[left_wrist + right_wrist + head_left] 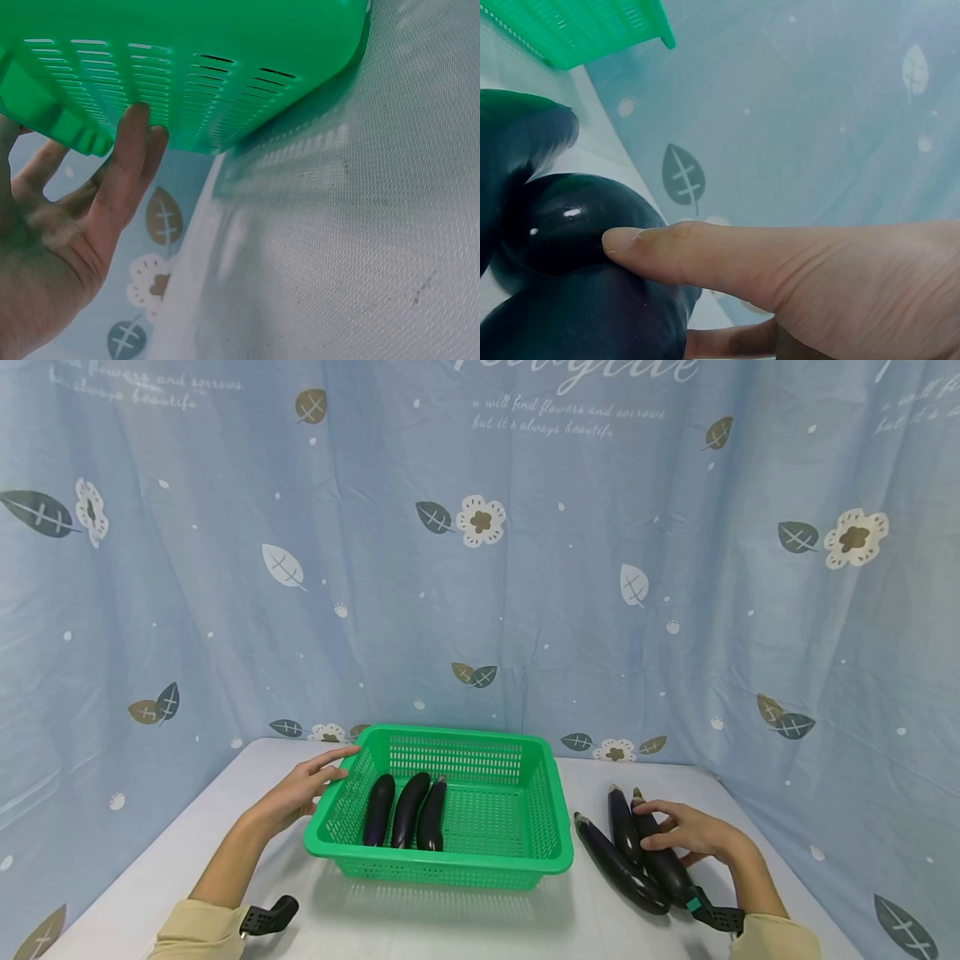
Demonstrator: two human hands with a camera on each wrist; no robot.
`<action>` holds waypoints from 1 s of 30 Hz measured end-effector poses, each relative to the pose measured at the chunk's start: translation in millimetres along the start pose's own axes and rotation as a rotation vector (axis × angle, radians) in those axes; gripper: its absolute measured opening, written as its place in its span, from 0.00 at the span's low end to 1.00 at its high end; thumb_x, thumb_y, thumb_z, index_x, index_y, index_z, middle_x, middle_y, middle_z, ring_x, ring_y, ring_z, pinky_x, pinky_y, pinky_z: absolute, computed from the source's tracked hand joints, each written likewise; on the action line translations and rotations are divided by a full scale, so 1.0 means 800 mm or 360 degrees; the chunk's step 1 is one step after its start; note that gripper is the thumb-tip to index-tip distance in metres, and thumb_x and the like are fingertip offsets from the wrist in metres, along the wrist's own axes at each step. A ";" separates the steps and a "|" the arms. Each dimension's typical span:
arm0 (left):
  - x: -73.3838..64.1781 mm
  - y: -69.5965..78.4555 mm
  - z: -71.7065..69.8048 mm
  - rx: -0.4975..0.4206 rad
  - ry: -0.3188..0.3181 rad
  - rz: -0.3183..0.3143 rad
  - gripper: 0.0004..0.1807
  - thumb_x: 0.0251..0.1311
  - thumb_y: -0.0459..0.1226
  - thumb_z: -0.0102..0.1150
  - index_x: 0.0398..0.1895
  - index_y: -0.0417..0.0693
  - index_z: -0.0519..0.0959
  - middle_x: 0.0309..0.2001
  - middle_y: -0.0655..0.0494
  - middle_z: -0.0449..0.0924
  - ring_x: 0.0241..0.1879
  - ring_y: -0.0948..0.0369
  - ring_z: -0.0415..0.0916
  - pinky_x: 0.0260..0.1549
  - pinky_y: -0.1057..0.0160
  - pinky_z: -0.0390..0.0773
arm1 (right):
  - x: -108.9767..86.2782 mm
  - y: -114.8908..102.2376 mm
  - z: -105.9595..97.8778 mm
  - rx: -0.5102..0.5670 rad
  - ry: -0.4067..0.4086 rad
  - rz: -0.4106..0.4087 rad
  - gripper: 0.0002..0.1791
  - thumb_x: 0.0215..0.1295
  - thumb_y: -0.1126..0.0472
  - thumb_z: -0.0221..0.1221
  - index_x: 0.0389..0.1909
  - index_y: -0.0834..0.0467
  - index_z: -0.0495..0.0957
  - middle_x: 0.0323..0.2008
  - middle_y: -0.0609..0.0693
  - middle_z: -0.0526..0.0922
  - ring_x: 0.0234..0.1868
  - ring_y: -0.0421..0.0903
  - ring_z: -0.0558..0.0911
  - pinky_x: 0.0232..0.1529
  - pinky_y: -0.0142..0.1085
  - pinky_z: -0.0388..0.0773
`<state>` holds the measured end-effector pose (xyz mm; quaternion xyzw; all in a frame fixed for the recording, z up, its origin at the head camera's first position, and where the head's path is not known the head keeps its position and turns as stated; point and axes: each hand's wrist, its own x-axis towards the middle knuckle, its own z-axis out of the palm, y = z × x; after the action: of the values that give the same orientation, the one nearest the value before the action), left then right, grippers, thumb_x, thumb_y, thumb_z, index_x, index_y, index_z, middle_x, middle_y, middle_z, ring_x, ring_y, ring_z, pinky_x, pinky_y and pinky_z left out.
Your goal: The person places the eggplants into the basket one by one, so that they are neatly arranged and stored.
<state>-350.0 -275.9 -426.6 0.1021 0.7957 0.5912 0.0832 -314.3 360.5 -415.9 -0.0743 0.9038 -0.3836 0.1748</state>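
Observation:
A green plastic basket (360, 853) stands on the table with three dark purple eggplants (410, 810) lying side by side in its left half. My left hand (296, 789) rests at the basket's left rim, its fingers fairly straight; in the left wrist view the fingertips (135, 116) touch the outer slotted wall. To the right of the basket lie three more eggplants. My right hand (693, 831) holds the rightmost eggplant (667, 868), thumb on its left side and fingers across it. Close beside it lie the middle eggplant (621, 818) and the left eggplant (615, 864).
The white table (442, 927) backs onto a blue curtain (540, 610) printed with leaves and flowers, which also hangs along both sides. A black strap with a camera mount sits on each wrist, such as the left wrist mount (270, 917).

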 end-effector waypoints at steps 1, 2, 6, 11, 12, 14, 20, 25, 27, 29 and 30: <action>0.000 0.000 0.000 0.0001 0.0001 0.0002 0.31 0.71 0.51 0.51 0.75 0.64 0.59 0.77 0.42 0.48 0.74 0.32 0.47 0.21 0.62 0.66 | 0.000 0.000 0.000 -0.0010 0.0000 0.0004 0.39 0.62 0.53 0.65 0.70 0.59 0.62 0.52 0.66 0.76 0.44 0.53 0.83 0.37 0.54 0.81; 0.000 0.000 0.000 0.0006 0.0001 0.0003 0.31 0.71 0.51 0.51 0.75 0.64 0.59 0.77 0.41 0.48 0.74 0.32 0.46 0.20 0.62 0.64 | 0.000 0.000 -0.001 -0.0025 0.0003 0.0008 0.38 0.62 0.52 0.65 0.70 0.59 0.62 0.52 0.66 0.76 0.44 0.53 0.83 0.37 0.54 0.81; -0.001 0.000 0.000 0.0013 0.0002 0.0004 0.31 0.71 0.51 0.51 0.75 0.64 0.59 0.77 0.42 0.48 0.74 0.32 0.46 0.19 0.60 0.61 | 0.000 -0.001 -0.001 -0.0055 0.0020 0.0028 0.37 0.61 0.52 0.66 0.69 0.59 0.65 0.52 0.65 0.76 0.43 0.53 0.83 0.37 0.55 0.81; -0.001 0.000 0.000 0.0014 0.0002 0.0001 0.31 0.70 0.51 0.51 0.75 0.65 0.60 0.78 0.43 0.47 0.74 0.33 0.47 0.18 0.63 0.61 | 0.000 -0.002 0.000 -0.0048 0.0013 0.0031 0.35 0.61 0.53 0.66 0.68 0.58 0.66 0.52 0.65 0.76 0.42 0.53 0.83 0.36 0.54 0.81; -0.001 0.000 0.000 0.0011 0.0002 -0.0001 0.31 0.71 0.51 0.51 0.75 0.65 0.60 0.78 0.44 0.47 0.74 0.33 0.48 0.19 0.63 0.63 | -0.001 -0.002 0.000 -0.0044 0.0007 0.0029 0.36 0.61 0.54 0.66 0.68 0.59 0.66 0.51 0.65 0.76 0.42 0.53 0.83 0.36 0.54 0.81; -0.001 0.001 0.000 0.0005 0.0005 -0.0005 0.30 0.71 0.51 0.51 0.75 0.65 0.60 0.78 0.44 0.47 0.74 0.34 0.49 0.22 0.63 0.68 | -0.002 -0.002 0.000 -0.0042 -0.0005 0.0028 0.36 0.61 0.54 0.66 0.68 0.59 0.65 0.51 0.64 0.76 0.42 0.53 0.83 0.36 0.53 0.81; 0.000 0.002 0.001 -0.0008 0.0013 -0.0004 0.30 0.72 0.49 0.50 0.75 0.64 0.60 0.77 0.44 0.49 0.72 0.36 0.55 0.32 0.58 0.78 | -0.008 -0.005 -0.001 0.0008 -0.0076 -0.0016 0.39 0.61 0.56 0.66 0.70 0.61 0.62 0.51 0.65 0.74 0.44 0.53 0.82 0.36 0.53 0.81; -0.001 0.002 0.000 -0.0010 0.0004 -0.0002 0.30 0.71 0.50 0.50 0.75 0.64 0.59 0.78 0.44 0.47 0.74 0.34 0.50 0.32 0.58 0.76 | -0.009 -0.006 -0.002 0.0026 -0.0105 -0.0034 0.39 0.61 0.56 0.65 0.70 0.62 0.60 0.53 0.67 0.73 0.45 0.54 0.82 0.36 0.53 0.81; -0.001 0.002 0.000 -0.0018 -0.0002 -0.0007 0.30 0.72 0.50 0.50 0.75 0.65 0.59 0.78 0.45 0.46 0.74 0.34 0.49 0.33 0.58 0.76 | -0.008 -0.004 -0.002 0.0030 -0.0106 -0.0030 0.39 0.61 0.56 0.65 0.71 0.62 0.60 0.53 0.67 0.73 0.46 0.54 0.82 0.36 0.53 0.81; -0.001 0.002 0.000 -0.0026 -0.0003 -0.0007 0.30 0.72 0.50 0.50 0.75 0.64 0.59 0.78 0.45 0.45 0.74 0.34 0.47 0.36 0.56 0.77 | -0.007 -0.003 -0.002 0.0032 -0.0106 -0.0031 0.39 0.61 0.57 0.65 0.70 0.61 0.61 0.53 0.67 0.73 0.46 0.54 0.82 0.36 0.53 0.82; -0.002 0.002 0.000 -0.0021 -0.0002 -0.0008 0.30 0.72 0.50 0.49 0.76 0.64 0.59 0.79 0.45 0.44 0.74 0.33 0.47 0.37 0.56 0.77 | -0.007 -0.002 -0.002 0.0033 -0.0104 -0.0033 0.39 0.61 0.57 0.65 0.70 0.61 0.61 0.53 0.67 0.73 0.45 0.54 0.82 0.36 0.53 0.82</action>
<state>-348.4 -275.4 -424.8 0.1000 0.7919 0.5962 0.0858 -309.9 362.1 -412.5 -0.0944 0.8927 -0.3921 0.2010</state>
